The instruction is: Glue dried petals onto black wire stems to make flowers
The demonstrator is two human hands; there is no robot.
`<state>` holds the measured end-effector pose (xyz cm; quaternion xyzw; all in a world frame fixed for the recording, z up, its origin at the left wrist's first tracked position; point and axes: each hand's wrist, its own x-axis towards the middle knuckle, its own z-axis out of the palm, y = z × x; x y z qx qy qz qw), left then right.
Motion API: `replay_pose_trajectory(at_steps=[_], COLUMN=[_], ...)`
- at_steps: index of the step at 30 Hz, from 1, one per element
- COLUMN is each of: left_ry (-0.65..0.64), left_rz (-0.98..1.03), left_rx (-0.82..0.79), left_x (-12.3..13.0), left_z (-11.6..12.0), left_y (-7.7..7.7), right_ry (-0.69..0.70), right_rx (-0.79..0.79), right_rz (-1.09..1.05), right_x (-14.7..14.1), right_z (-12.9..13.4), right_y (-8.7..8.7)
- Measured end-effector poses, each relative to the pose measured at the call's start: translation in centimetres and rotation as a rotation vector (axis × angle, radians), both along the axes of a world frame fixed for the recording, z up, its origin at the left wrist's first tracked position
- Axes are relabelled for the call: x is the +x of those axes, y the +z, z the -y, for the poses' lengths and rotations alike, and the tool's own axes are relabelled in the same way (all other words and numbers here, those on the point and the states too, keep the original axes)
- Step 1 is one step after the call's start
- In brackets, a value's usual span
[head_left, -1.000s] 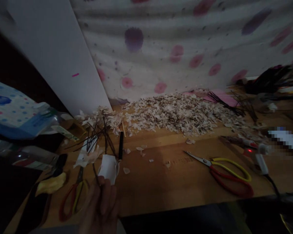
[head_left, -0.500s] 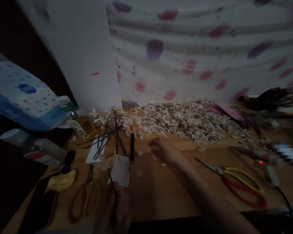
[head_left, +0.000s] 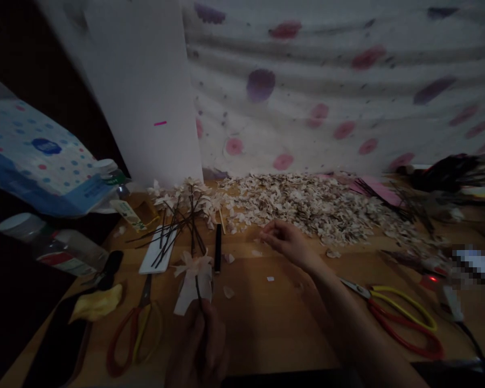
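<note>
Closed around a thin dark stem, my left hand [head_left: 202, 339] is at the lower middle. Pale petals spread at the stem's top, forming an artificial flower [head_left: 194, 264] in front of a small white card [head_left: 185, 299]. My right hand [head_left: 285, 242] hovers just before the big heap of cream petals [head_left: 307, 207]. Its thumb and fingers are pinched; whatever is between the tips is too dim to make out. A few loose petals [head_left: 228, 292] lie on the table between the hands.
Finished-looking flowers with dark stems [head_left: 192, 210] lie at the back left beside a black rod [head_left: 218, 248]. Scissors [head_left: 135, 328] rest at left, another pair [head_left: 400, 318] at right. A bottle [head_left: 52, 245], dark phone-like slab [head_left: 60, 345] and a corded device [head_left: 450, 302] flank them.
My right hand has lifted and moved slightly right, away from the loose petals, its fingers pinched. My left hand has turned the flower more upright and shifted a little right.
</note>
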<state>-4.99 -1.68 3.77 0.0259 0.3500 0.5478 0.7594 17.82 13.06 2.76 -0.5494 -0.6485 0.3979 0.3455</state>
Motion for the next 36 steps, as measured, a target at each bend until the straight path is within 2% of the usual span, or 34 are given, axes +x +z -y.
replay_pose_trajectory(at_steps=[4,9,13,17,21,27,32,36], left_ry=[0.003,0.006,-0.046,-0.140,-0.224,-0.294,-0.371,-0.413], left_rz=[-0.109,-0.172,-0.227,-0.275,-0.283,-0.244,-0.214,-0.159], left_rx=[0.028,0.138,0.047,-0.006,0.024,0.057,0.029,0.066], left_x=[3.2,8.0,12.0,15.2,17.2,18.9,19.6,19.8], left_z=[-0.5,-1.6,-1.4,-0.2,0.6,1.0,0.8,0.7], left_y=[1.5,2.3,3.5,4.5,4.7,4.4,4.5,4.2], right_ry=[-0.061,-0.079,-0.101,-0.243,-0.371,-0.586,-0.671,-0.694], right_rx=[0.007,0.011,0.017,0.085,0.270,0.526,0.575,0.543], right_rz=[-0.275,-0.484,-0.624,-0.770,-0.755,-0.471,-0.346,-0.490], right_x=[2.1,3.8,4.6,5.7,6.9,7.9,8.0,7.9], right_z=[2.4,5.8,9.3,12.1,13.4,14.2,14.0,13.6], right_y=[2.3,4.1,5.5,6.3,6.2,5.6,4.7,4.5])
